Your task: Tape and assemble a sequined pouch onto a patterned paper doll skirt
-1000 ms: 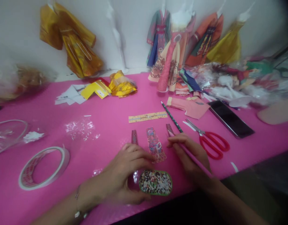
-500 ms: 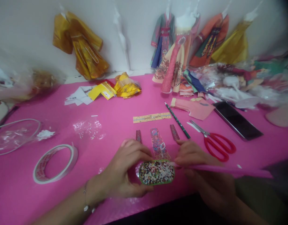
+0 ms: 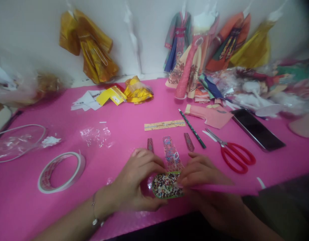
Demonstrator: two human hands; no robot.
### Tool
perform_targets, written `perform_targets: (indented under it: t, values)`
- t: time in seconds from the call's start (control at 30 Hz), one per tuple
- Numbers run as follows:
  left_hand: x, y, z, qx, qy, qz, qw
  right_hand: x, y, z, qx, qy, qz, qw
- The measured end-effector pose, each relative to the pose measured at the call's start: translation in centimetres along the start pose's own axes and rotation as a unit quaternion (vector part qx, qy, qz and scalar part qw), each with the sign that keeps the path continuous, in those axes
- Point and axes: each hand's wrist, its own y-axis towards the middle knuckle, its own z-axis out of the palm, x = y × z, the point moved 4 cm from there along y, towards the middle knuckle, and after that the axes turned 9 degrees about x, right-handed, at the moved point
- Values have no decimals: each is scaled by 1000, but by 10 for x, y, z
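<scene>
Pink desk (image 3: 124, 130), near edge: left hand (image 3: 134, 184) curls around bead tray (image 3: 166, 185), right hand (image 3: 199, 172) pinches pink sheet (image 3: 227, 189) beside it. Three patterned strips (image 3: 172, 155) cut, unassembled; scissors (image 3: 232, 152) idle.

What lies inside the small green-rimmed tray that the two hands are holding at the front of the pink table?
The green-rimmed tray holds a mass of tiny multicoloured beads. The right hand covers its right end, so whatever lies there is hidden.
</scene>
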Motion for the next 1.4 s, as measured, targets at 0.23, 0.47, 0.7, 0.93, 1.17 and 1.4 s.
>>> perform_targets:
  t: [0.23, 0.47, 0.7, 0.93, 1.17, 1.4]
  values:
    - [-1, 2, 0, -3, 4, 2, 1000, 2, 2, 1, 8, -14, -6, 1000]
    - [-1, 2, 1, -3, 5, 0, 1000, 0, 0, 3, 19, -14, -4, 1000]
    - [0, 2, 2, 0, 0, -4, 1000, -1, -1, 4, 33, -23, 7, 999]
    - [0, 2, 1, 8, -4, -7, 1000, 0, 1, 2, 18, -6, 2, 1000]
    - [3, 1, 0, -3, 6, -28, 1000, -10, -9, -5, -45, 51, 47, 997]
    - [17, -6, -13, -137, 39, -100, 985, -30, -15, -19, -177, 70, 131, 973]
